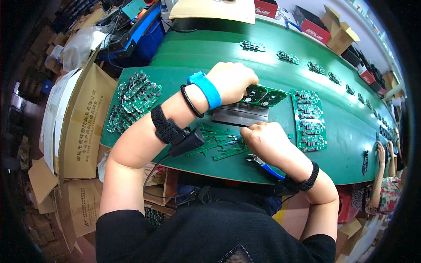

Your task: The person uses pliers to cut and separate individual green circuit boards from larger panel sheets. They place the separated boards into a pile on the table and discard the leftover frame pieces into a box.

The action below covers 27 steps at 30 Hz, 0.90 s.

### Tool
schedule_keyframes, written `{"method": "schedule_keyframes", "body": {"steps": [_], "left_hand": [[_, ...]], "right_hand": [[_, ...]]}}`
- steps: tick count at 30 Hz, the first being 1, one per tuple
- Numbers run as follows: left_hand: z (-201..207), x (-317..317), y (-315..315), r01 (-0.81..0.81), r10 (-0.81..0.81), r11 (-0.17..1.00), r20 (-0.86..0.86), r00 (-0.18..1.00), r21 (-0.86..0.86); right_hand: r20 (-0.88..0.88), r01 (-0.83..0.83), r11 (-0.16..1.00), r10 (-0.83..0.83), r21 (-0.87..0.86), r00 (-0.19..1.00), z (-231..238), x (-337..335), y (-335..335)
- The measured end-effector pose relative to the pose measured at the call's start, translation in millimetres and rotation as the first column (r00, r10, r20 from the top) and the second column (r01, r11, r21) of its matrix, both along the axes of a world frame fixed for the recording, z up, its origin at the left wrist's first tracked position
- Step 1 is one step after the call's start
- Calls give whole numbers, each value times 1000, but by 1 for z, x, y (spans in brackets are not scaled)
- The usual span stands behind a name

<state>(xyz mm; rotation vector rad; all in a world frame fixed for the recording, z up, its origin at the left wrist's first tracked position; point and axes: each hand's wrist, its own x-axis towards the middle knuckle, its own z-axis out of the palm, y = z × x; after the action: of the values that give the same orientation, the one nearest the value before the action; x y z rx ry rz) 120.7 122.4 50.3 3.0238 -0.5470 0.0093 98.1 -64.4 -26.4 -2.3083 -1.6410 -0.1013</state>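
**Held circuit board panel at the metal block; left grip engaged, right grip undetermined**

The left hand (230,83) has its grip closed on the left end of a green circuit board panel (268,97). The panel is held tilted up on edge at the far side of a grey metal block (239,115), near the middle of the desk (346,160). Two board sections are visible on its near face.

The right hand (268,139) is at the near right corner of the block, fingers curled under. Its grip faces away from the camera, so whether it holds anything cannot be determined.

Loose green board strips (226,153) lie scattered on the near side of the block. Blue-handled cutters (268,168) rest just below the right hand, partly covered by the forearm. To the right of the block lies a populated board panel (309,120); to the left, beyond the left forearm, is a heap of populated boards (139,94).

Beyond the desk, a green belt (210,48) carries a spaced row of circuit boards (287,57). A cardboard box (83,151) stands at the desk's left end. A co-worker's hand (381,153) is visible at far right.
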Motion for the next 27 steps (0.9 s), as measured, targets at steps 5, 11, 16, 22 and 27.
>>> {"method": "schedule_keyframes", "body": {"steps": [5,11,16,22,27], "left_hand": [[-6,1,1,29,-28,999,25,999,-17],[-2,-4,4,70,-58,996,193,979,-55],[-29,4,20,30,27,988,357,934,-153],[-35,82,58,74,-80,947,-4,997,-312],[-30,82,68,-43,-50,875,-178,983,-482]], "right_hand": [[5,124,920,-136,371,991,27,14,-9],[62,209,930,-238,304,969,16,53,-13],[174,209,936,-264,282,949,12,76,-4],[-48,205,946,-200,252,979,-5,135,13],[-288,496,703,-404,511,868,-4,117,-11]]}}
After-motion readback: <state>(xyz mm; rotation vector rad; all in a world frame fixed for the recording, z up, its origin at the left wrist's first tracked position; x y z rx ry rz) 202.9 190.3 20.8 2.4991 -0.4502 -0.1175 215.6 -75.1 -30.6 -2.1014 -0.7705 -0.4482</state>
